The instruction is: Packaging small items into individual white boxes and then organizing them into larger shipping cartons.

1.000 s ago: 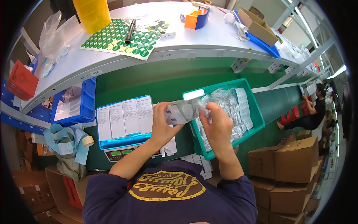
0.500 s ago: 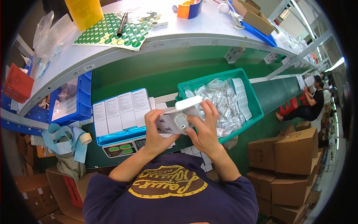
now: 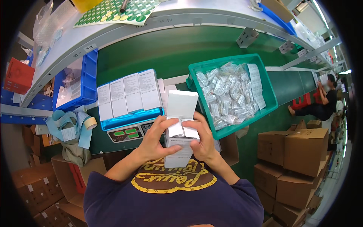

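Note:
Both hands hold a small white carton (image 3: pixel 177 145) upright in front of my chest, its lid flap (image 3: pixel 182 104) standing open. My left hand (image 3: pixel 157 140) grips the carton's left side, thumb across its front. My right hand (image 3: pixel 202 138) grips the right side, fingers at the open top, where a clear-wrapped item (image 3: pixel 181 128) sits partly inside. Just beyond stands a weighing scale (image 3: pixel 130 130) with several white boxes (image 3: pixel 126 94) on a blue tray. To the right, a green bin (image 3: pixel 264 89) holds several clear plastic packets (image 3: pixel 227 90).
A green conveyor belt (image 3: pixel 166 53) runs behind the scale. A blue bin (image 3: pixel 85 83) stands at the left, a sheet of green round stickers (image 3: pixel 113 13) on the white shelf above. Brown cardboard boxes (image 3: pixel 298 151) are stacked at the right. Another person (image 3: pixel 325 100) sits far right.
My hands dropped from over the green bin toward my chest. The clear packet they held is now going into the open white carton.

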The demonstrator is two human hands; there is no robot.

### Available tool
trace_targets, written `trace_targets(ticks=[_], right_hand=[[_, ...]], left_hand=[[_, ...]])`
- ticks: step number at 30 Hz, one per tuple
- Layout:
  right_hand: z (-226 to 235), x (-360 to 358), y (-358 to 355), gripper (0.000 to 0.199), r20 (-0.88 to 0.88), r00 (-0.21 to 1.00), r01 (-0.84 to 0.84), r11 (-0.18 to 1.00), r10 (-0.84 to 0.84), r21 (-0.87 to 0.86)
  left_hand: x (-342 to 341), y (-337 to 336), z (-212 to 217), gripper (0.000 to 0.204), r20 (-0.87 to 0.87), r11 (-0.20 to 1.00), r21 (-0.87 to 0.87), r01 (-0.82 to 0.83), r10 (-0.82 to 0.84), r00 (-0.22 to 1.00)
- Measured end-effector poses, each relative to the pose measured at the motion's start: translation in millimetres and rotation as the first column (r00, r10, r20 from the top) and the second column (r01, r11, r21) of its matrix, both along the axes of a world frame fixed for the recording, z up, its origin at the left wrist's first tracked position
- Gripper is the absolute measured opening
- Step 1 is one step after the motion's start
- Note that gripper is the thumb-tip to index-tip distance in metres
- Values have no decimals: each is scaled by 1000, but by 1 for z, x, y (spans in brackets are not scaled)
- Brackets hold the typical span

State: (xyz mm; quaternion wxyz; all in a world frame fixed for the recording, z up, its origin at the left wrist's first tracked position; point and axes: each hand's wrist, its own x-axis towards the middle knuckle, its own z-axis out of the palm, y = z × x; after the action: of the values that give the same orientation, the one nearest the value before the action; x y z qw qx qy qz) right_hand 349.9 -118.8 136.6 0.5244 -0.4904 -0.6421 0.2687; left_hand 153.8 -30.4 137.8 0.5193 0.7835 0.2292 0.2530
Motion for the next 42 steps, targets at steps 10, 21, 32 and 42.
trace_targets(ticks=[10, 21, 32, 42], right_hand=[[3, -4, 5, 31, -361, 928, 9, 976, -89, -217], [48, 19, 24, 33, -32, 991, 123, 982, -129, -142], [40, 32, 43, 16, -14, 973, 223, 954, -231, -201], [42, 26, 46, 16, -50, 974, 204, 954, -220, -219]], left_hand=[[16, -4, 1, 63, 8, 990, -139, -1, 3, 1000], [15, -1, 1, 66, 9, 997, -73, 28, -27, 1000], [16, -2, -6, 65, 92, 989, -148, 18, -4, 996], [14, 0, -9, 65, 146, 993, -121, -1, 18, 989]])
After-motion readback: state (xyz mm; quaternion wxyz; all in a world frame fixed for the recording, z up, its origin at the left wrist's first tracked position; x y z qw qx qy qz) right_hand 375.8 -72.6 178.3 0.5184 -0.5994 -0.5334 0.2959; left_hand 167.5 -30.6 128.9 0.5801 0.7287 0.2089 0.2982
